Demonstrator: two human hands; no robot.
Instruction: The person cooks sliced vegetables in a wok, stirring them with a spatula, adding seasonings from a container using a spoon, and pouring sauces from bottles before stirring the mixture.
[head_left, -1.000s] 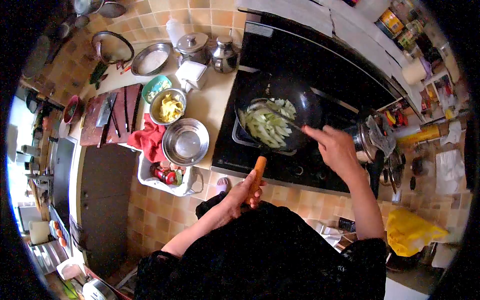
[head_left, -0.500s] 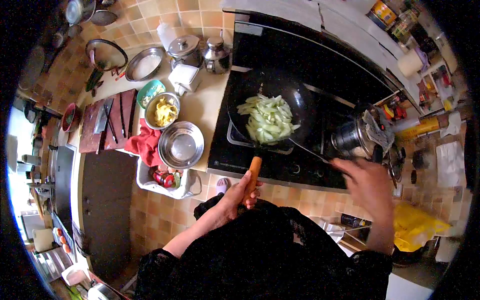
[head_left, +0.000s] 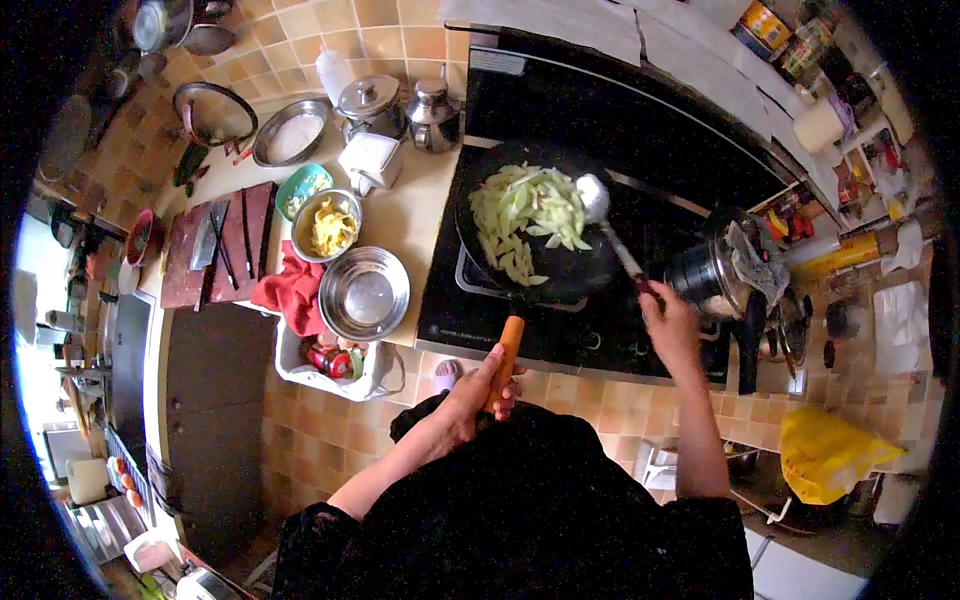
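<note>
"Wok [head_left: 578, 268] on the black hob [head_left: 475, 325], its wooden handle [head_left: 510, 342] turned towards the person. Why that way round?"

"Probably so the left hand [head_left: 475, 392] can meet it close to the body. The fingers wrap around the handle, thumb laid along it, which should stop the wok sliding."

"And the right hand [head_left: 670, 322]?"

"Grasping the dark end of a long metal ladle [head_left: 621, 249]. That length looks useful: the knuckles are outside the rim while the ladle's head is over the wok."

"Is it touching the pale green slices [head_left: 525, 200]?"

"Just beside them, at the right of the heap; whether they touch, I can't tell. Most slices lie towards the far left inside, a few strung nearer the handle, so the ladle has room on its side."

"Why is the rest off to the left?"

"Reach, I'd guess. The yellow pieces [head_left: 332, 230] and the steel bowl [head_left: 365, 292] are near the hob. The cleaver [head_left: 203, 245] lies on the cutting board [head_left: 180, 272], well apart, perhaps to keep its blade out of the way."
</note>
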